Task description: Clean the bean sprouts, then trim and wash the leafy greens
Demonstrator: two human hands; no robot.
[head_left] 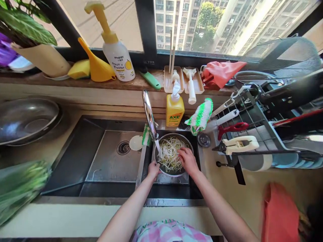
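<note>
A round metal bowl stands in the right sink basin, filled with white bean sprouts in water. At the bowl's lower left rim, my left hand is closed on the edge, its thumb up at the rim. My right hand reaches over the right side, fingers bent in among the sprouts and closed on some; its fingertips are partly hidden. From the chrome faucet water runs down into the left part of the bowl.
The left basin holds a white round lid near the drain. Behind stands a yellow soap bottle. A dish rack with scissors borders the right; a wok and bagged greens lie left.
</note>
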